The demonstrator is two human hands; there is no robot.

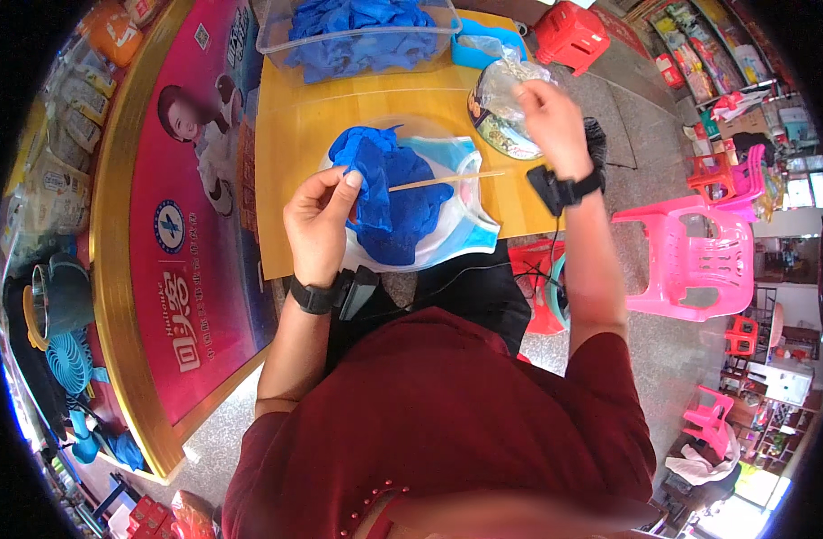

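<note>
My left hand (322,208) pinches the edge of a piece of thin bright-blue fabric (368,193) between thumb and fingers. More blue fabric (420,216) lies beneath it on a white and light-blue sheet or tray (470,193) near my lap. A thin wooden stick (470,178) lies across the blue pile, pointing right. My right hand (553,117) is raised at a round patterned container (501,135) with clear plastic inside. Its fingers are drawn together; what they hold, if anything, is too small and blurred to make out.
A clear plastic tub (358,54) full of blue fabric stands at the table's far side, beside a light-blue basket (488,52). Red stools (570,36) are stacked beyond. A pink plastic chair (690,256) stands at the right. A gold-edged counter (115,296) runs along the left.
</note>
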